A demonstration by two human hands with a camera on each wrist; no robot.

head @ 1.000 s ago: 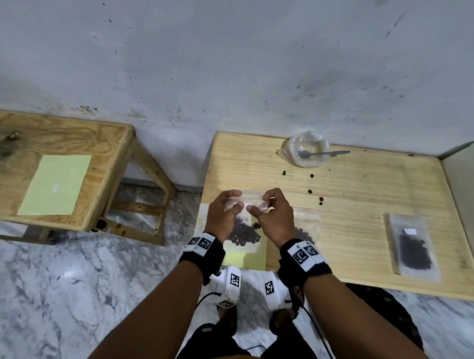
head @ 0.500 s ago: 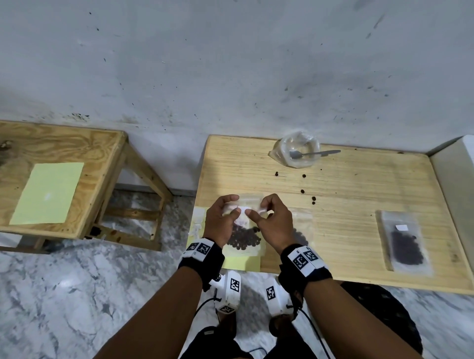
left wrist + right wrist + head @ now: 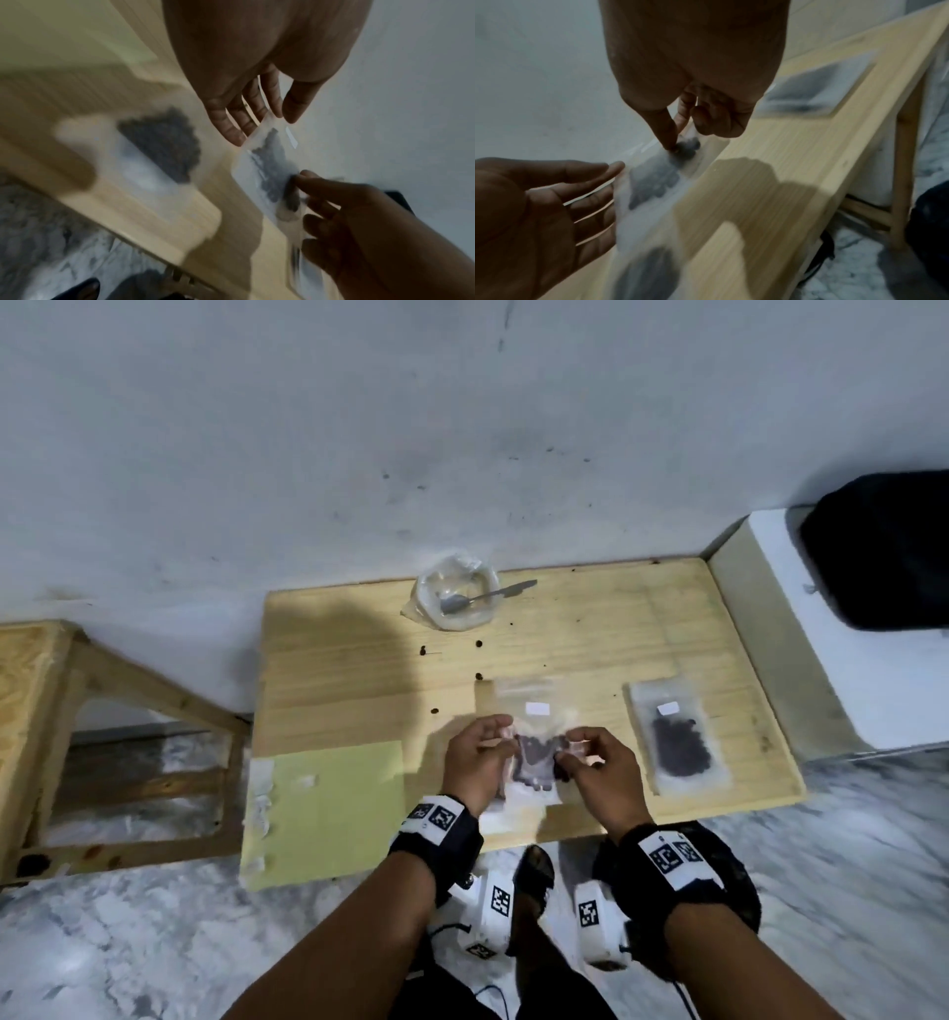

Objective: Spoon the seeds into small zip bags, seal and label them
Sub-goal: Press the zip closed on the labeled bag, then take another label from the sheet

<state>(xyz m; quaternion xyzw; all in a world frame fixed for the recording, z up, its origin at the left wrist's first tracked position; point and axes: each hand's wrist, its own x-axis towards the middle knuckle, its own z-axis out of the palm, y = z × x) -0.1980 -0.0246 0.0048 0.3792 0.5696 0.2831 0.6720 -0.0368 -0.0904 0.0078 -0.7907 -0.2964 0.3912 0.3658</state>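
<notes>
A small clear zip bag (image 3: 536,755) of dark seeds with a white label (image 3: 537,707) hangs just above the wooden table (image 3: 359,670). My left hand (image 3: 506,737) pinches its left edge between thumb and fingers (image 3: 231,130). My right hand (image 3: 567,752) pinches the right edge, thumb against forefinger (image 3: 666,130). The wrist views show the same zip bag (image 3: 267,162) (image 3: 654,180) stretched between both hands. A second seed bag (image 3: 159,150) lies on the table under it. A third, labelled seed bag (image 3: 678,737) lies to the right.
A crumpled clear seed pouch (image 3: 457,598) with a metal spoon (image 3: 493,597) sits at the table's back edge, with loose seeds (image 3: 478,643) scattered in front. A yellow-green sheet (image 3: 334,809) with white labels (image 3: 262,778) covers the front left. A wooden stool (image 3: 31,711) stands left, a white block (image 3: 801,634) right.
Both hands have carried the labelled bag rightward, off the yellow-green sheet to over the table's middle. The head view has swung right too.
</notes>
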